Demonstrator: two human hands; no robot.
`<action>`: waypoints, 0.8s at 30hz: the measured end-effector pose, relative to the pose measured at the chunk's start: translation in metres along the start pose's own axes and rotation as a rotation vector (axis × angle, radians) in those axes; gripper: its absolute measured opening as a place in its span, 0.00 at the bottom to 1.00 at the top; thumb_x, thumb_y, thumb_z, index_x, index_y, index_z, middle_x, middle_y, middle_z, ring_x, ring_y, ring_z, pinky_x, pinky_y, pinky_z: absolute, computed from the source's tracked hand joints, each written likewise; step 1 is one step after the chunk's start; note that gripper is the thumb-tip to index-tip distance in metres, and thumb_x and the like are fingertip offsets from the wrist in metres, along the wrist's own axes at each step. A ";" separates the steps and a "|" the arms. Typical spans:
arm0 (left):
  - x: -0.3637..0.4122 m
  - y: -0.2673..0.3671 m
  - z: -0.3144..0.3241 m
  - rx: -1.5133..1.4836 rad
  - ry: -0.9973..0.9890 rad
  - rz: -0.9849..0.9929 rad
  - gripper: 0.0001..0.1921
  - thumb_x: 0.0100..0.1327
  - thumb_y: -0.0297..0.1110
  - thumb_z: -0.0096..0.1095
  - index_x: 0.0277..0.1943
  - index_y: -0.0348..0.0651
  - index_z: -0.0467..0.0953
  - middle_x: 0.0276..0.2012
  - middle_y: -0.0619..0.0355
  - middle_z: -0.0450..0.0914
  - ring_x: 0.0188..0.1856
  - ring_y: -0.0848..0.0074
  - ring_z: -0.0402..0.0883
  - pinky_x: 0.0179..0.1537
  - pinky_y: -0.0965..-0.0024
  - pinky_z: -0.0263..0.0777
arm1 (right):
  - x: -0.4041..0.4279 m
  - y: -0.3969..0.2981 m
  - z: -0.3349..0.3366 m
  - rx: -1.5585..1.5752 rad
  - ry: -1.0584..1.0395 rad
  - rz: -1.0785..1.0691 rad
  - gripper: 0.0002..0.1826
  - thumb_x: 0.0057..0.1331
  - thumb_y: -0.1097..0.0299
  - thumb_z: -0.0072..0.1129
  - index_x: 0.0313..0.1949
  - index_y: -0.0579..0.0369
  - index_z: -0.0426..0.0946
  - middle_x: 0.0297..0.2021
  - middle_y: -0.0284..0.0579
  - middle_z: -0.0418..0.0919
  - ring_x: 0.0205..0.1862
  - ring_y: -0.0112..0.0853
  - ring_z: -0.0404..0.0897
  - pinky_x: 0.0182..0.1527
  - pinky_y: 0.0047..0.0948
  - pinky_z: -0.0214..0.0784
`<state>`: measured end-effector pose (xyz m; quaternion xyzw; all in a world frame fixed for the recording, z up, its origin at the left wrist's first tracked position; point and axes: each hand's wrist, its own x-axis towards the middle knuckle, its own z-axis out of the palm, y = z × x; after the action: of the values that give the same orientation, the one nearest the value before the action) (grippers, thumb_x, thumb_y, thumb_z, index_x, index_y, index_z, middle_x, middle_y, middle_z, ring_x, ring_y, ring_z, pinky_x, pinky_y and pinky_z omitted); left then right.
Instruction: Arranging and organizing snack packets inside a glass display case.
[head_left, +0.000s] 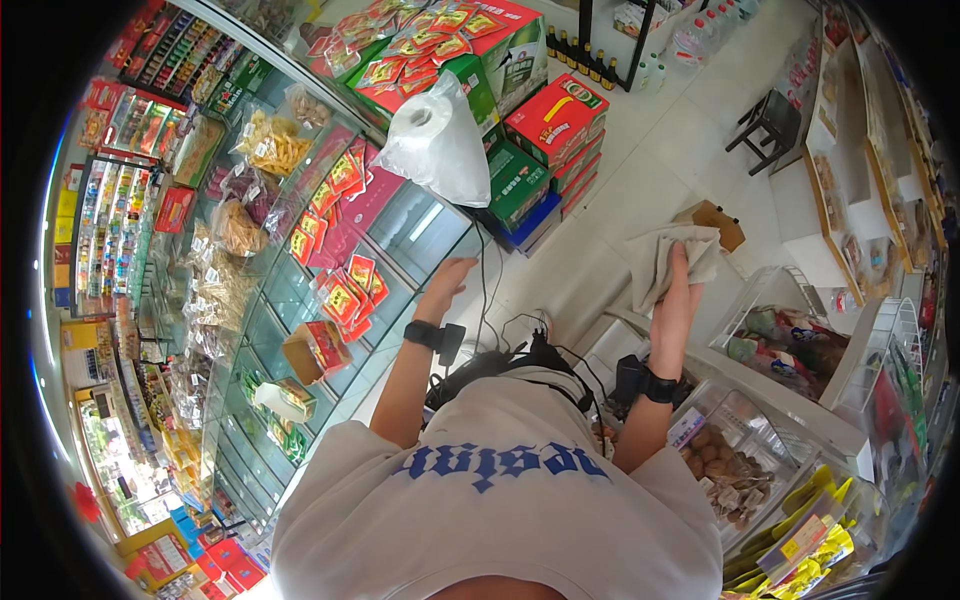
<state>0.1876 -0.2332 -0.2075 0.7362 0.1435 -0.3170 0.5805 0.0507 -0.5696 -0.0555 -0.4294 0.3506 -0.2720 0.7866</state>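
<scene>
A light grey cloth (649, 266) hangs folded in my right hand (678, 274), with the thumb on top of it. This hand is stretched out over the low white shelving at the right. My left hand (444, 289) is empty, its fingers a little apart, beside the edge of a glass display counter (397, 289). On that counter lie red packets (349, 300) and an opened red carton (319, 352). A roll of clear plastic bags (442, 142) stands at the counter's far end, ahead of my left hand.
Stacked red and green drink cartons (555, 124) stand beyond the counter. Black cables (484, 292) hang between my body and the counter. An open cardboard box (711, 221) is past the cloth. A black stool (769, 127) stands on the tiled floor (675, 142). Clear bins (727, 457) flank my right arm.
</scene>
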 end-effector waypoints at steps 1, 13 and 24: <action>0.011 -0.015 0.001 0.006 -0.004 -0.001 0.26 0.62 0.51 0.63 0.54 0.37 0.74 0.50 0.53 0.77 0.52 0.72 0.74 0.50 0.65 0.68 | 0.000 0.001 -0.004 -0.017 0.004 -0.004 0.35 0.69 0.61 0.61 0.70 0.54 0.57 0.64 0.39 0.66 0.63 0.30 0.66 0.63 0.30 0.60; 0.007 -0.016 0.025 -0.135 -0.317 -0.154 0.18 0.68 0.45 0.56 0.55 0.43 0.73 0.49 0.58 0.80 0.51 0.72 0.77 0.52 0.69 0.67 | -0.003 -0.001 -0.002 0.002 0.009 -0.010 0.34 0.69 0.62 0.61 0.69 0.56 0.58 0.63 0.39 0.67 0.62 0.30 0.68 0.63 0.30 0.61; -0.014 0.032 0.032 -0.230 -0.406 -0.062 0.19 0.72 0.43 0.52 0.58 0.42 0.70 0.54 0.53 0.79 0.55 0.72 0.76 0.58 0.69 0.68 | -0.006 0.007 0.001 -0.017 -0.002 -0.031 0.35 0.68 0.61 0.63 0.69 0.56 0.59 0.64 0.40 0.67 0.63 0.30 0.67 0.64 0.31 0.60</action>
<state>0.1859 -0.2701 -0.1781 0.5816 0.0813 -0.4577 0.6675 0.0486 -0.5618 -0.0591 -0.4419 0.3454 -0.2808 0.7789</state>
